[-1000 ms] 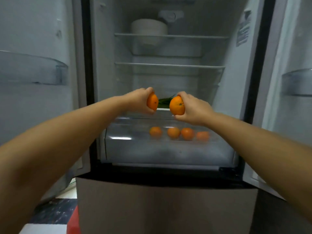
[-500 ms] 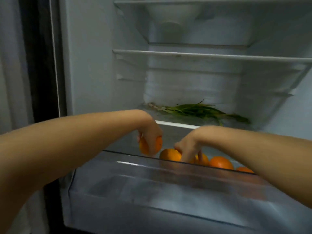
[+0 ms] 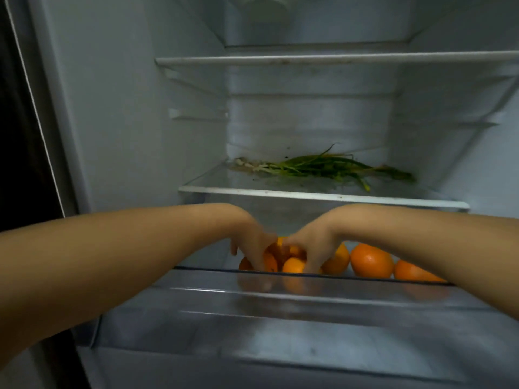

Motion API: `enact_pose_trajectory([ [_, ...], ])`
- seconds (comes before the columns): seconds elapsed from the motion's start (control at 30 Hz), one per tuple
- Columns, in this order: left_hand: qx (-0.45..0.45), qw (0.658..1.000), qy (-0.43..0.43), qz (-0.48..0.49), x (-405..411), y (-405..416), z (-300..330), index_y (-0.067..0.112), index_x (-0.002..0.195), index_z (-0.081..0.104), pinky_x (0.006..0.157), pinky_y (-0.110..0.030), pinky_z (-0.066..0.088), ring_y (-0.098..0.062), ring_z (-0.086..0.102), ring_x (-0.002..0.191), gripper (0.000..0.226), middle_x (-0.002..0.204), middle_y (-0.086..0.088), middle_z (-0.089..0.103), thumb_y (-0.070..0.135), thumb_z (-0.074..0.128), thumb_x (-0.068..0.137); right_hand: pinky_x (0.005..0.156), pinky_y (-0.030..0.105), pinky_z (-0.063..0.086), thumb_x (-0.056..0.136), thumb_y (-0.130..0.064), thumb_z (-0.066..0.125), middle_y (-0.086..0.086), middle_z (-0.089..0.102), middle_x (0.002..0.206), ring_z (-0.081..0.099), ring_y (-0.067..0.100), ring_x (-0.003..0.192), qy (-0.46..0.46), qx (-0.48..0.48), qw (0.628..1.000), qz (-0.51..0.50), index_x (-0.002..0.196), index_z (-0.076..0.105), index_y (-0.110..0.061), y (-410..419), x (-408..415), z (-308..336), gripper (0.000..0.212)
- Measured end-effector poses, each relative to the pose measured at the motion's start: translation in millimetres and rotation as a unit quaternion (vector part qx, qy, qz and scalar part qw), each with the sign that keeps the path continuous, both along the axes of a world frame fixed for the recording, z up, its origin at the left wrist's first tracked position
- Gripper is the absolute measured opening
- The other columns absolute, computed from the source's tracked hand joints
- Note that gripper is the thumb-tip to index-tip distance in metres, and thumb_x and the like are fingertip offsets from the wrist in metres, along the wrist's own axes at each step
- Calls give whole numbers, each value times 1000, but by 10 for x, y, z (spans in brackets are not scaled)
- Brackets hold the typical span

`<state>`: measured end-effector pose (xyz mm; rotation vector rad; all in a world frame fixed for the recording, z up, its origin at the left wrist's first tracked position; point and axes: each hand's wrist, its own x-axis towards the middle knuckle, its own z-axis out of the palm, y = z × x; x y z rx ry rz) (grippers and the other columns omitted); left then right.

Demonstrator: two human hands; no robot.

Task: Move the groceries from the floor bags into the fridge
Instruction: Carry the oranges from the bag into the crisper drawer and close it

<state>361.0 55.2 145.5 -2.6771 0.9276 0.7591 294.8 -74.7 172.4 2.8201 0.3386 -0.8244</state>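
Both my arms reach into the open fridge, down into the clear crisper drawer (image 3: 280,304). Several oranges (image 3: 372,261) lie along its back. My left hand (image 3: 250,242) points down with its fingers curled over one orange (image 3: 271,263), which shows on both sides of the fingers. Right beside it, my right hand (image 3: 314,245) hangs with spread fingers touching the oranges; a small orange (image 3: 293,265) sits just left of its fingertips. The hands are blurred and nearly touch each other.
A bunch of green onions (image 3: 323,167) lies on the glass shelf (image 3: 309,195) just above the drawer. A second glass shelf (image 3: 337,58) sits higher, with a pale container (image 3: 264,7) at the top edge. The fridge's left wall (image 3: 126,108) is close.
Both hands carried an orange each from in front of the fridge down into the drawer. The view has moved in closer. The right hand's orange now lies among the others.
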Motion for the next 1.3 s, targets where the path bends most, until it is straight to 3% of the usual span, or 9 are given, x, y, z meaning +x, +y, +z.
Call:
enact_pose_trajectory([
  [0.1,-59,996,-60,27,-194,31,320,16,131,43,99,-41,48,-19,50,102,69,115,-1,48,46,72,76,89,36,52,86,-37,67,5,44,137,50,19,99,-75,42,996,-22,144,29,-23,-40,-93,190,71],
  [0.27,-48,990,-91,96,-431,199,574,9,123,51,69,-29,49,-17,54,80,55,87,-4,55,45,65,84,75,33,55,91,-33,61,6,57,113,60,16,82,-121,33,991,-54,138,38,-15,-65,-458,449,55],
  [0.37,-111,977,-165,83,-758,281,783,10,115,55,73,-35,50,-18,55,71,41,81,-4,58,40,62,87,85,38,55,93,-31,55,3,66,102,66,21,87,-202,22,979,-10,123,55,-13,-6,-761,586,35],
  [0.5,-270,897,-347,46,-1480,510,977,14,114,61,84,-30,45,-27,59,106,31,113,-7,64,33,57,90,87,35,51,94,-31,51,8,66,115,61,29,104,-336,-13,941,46,117,61,-14,199,-1286,663,31],
  [0.63,-426,815,-379,104,-2334,878,863,13,104,64,72,-23,39,-21,61,93,20,93,-1,65,24,57,89,75,35,49,91,-28,48,10,65,113,59,33,103,-450,57,887,82,111,61,-18,489,-1944,591,26],
  [0.7,-452,801,-373,123,-2796,1070,710,12,102,65,68,-21,36,-16,57,83,18,87,1,61,20,57,88,74,36,50,90,-31,49,9,66,109,60,31,98,-453,80,883,94,106,62,-20,650,-2291,474,23],
  [0.9,-403,834,-326,192,-3953,1667,239,13,105,64,73,-22,39,-13,52,81,18,87,1,59,19,55,90,76,35,49,90,-33,49,4,64,108,60,27,97,-373,110,915,109,101,62,-22,1109,-3165,80,21],
  [1.17,-414,807,-271,322,-5315,2679,-689,12,110,63,74,-24,41,-14,55,84,22,105,-6,67,21,54,91,76,37,50,90,-30,47,7,65,106,61,28,95,-306,154,917,206,102,64,-16,2509,-4138,-782,25],
  [1.3,-422,759,-279,410,-6310,3644,-1063,13,112,60,68,-20,44,-16,59,84,23,103,-7,68,21,54,91,75,33,44,93,-30,45,7,64,112,59,32,103,-263,153,905,298,110,61,-17,3678,-4863,-1201,27],
])
